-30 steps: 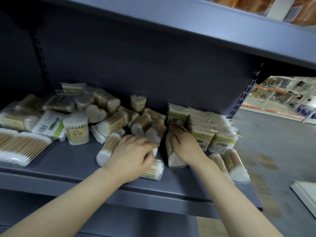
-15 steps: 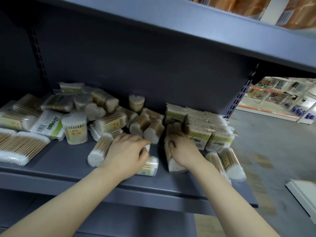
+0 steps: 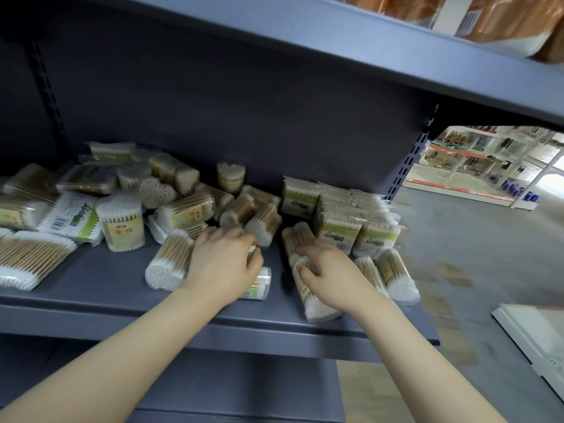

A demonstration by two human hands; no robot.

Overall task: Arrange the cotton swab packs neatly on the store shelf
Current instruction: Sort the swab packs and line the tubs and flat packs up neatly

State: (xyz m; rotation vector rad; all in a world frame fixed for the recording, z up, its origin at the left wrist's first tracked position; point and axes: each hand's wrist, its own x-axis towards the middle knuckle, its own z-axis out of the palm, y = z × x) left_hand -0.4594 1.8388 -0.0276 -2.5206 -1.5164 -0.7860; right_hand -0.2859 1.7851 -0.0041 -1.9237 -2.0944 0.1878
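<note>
Several cotton swab packs lie jumbled on the grey shelf [image 3: 91,288]. My left hand [image 3: 224,264] curls over a small clear pack [image 3: 259,283] lying near the shelf's front. My right hand [image 3: 323,270] grips a long pack [image 3: 311,303] that lies pointing toward the front edge. A tidy stack of green-labelled packs [image 3: 345,227] stands to the right of my hands. An upright tub with a yellow label [image 3: 122,222] stands to the left. Another long pack [image 3: 169,261] lies just left of my left hand.
The upper shelf [image 3: 335,47] overhangs closely, with brown packages [image 3: 506,19] on it. Two long packs [image 3: 393,276] lie at the shelf's right end. A flat bundle of swabs [image 3: 27,261] lies at the far left. The aisle floor [image 3: 476,254] opens to the right.
Both hands drew back slightly toward the shelf's front. My right hand's fingers closed round the long pack. My left hand stayed curled over the small clear pack.
</note>
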